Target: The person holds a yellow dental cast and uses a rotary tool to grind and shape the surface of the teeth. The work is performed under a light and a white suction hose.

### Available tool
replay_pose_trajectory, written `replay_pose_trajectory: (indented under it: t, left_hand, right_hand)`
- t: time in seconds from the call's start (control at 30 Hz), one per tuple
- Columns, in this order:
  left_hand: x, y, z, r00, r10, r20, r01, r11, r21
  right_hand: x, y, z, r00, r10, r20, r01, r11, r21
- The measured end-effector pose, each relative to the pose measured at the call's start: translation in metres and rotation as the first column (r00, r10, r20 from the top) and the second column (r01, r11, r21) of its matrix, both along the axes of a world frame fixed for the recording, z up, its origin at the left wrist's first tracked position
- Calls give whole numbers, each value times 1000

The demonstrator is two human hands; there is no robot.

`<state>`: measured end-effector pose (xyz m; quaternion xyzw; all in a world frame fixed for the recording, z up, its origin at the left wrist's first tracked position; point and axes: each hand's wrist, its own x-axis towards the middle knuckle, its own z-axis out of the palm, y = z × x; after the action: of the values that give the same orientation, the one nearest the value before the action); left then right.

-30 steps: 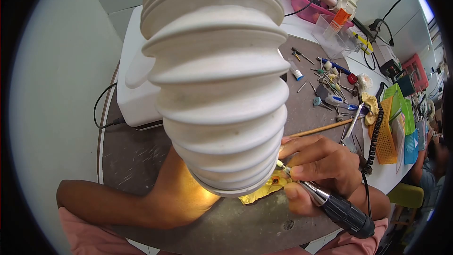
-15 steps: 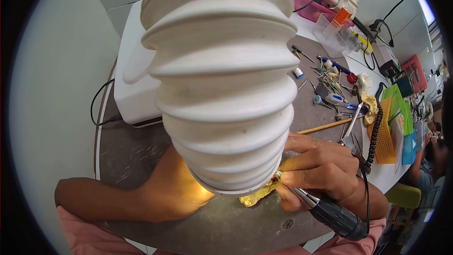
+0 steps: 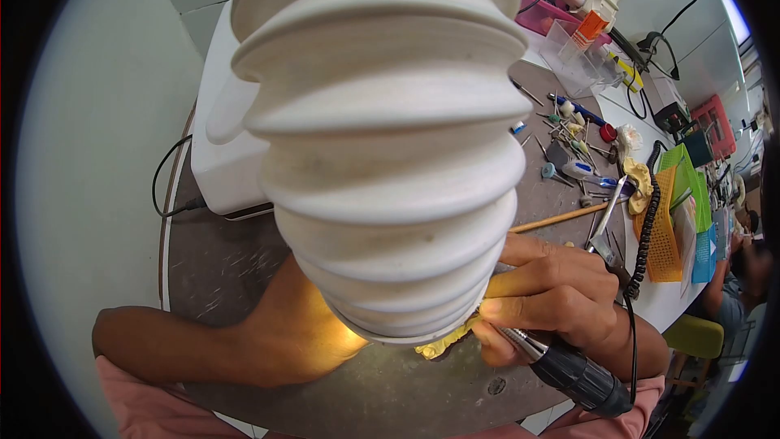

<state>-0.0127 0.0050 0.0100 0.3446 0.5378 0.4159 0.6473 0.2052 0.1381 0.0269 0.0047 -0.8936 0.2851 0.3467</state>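
Right hand (image 3: pixel 561 297) grips the slim silver front of a rotary tool (image 3: pixel 581 375), thumb below and fingers above, closed in a pen-like hold with the thick black body slanting back toward the wrist. That low grip suits fine work, I'd judge: steering comes from the fingertips, and light, short strokes should serve better than a hard push. Left hand (image 3: pixel 305 333) reaches in from the other side, but its fingers are hidden, so whether they are open or closed, or hold anything, I cannot tell. Bracing one hand against the other or on the desk (image 3: pixel 390 406) would help steady the tip.

Just beside the right fingertips, a yellowish, uneven piece (image 3: pixel 443 346) shows partly below the mouth of a white ribbed hose (image 3: pixel 398 187). Whether the tip touches it cannot be seen. With the hose so near, loose dust could be drawn off well, but it blocks this view; a clear line of sight to the contact point matters more. Farther out, a wooden stick (image 3: pixel 561 218) and scattered small bits (image 3: pixel 575 134) lie beyond the right hand, best left outside the elbow's sweep.
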Motion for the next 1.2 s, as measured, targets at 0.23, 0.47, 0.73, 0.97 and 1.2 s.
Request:
replay_pose_trajectory:
  t: [0.23, 0.47, 0.73, 0.97, 1.2]
  left_hand:
    - [1, 0, 3, 1000, 28, 2, -28, 1000, 6]
    - [-1, 2, -1, 1000, 20, 8, -20, 1000, 22]
    - [-2, -3, -15, 972, -12, -236, 74, 964, 254]
    - [-2, -2, -4, 999, 3, 33, -2, 999, -46]
    - [-4, 0, -6, 983, -94, -160, 109, 990, 93]
  right_hand:
    - [0, 2, -1, 1000, 10, 1, -10, 1000, 11]
    - [0, 2, -1, 1000, -1, 7, 1, 1000, 26]
    - [0, -3, 2, 1000, -18, 9, 19, 997, -76]
    - [0, -4, 3, 1000, -13, 12, 14, 998, -66]
    - [-1, -4, 3, 1000, -29, -2, 29, 994, -103]
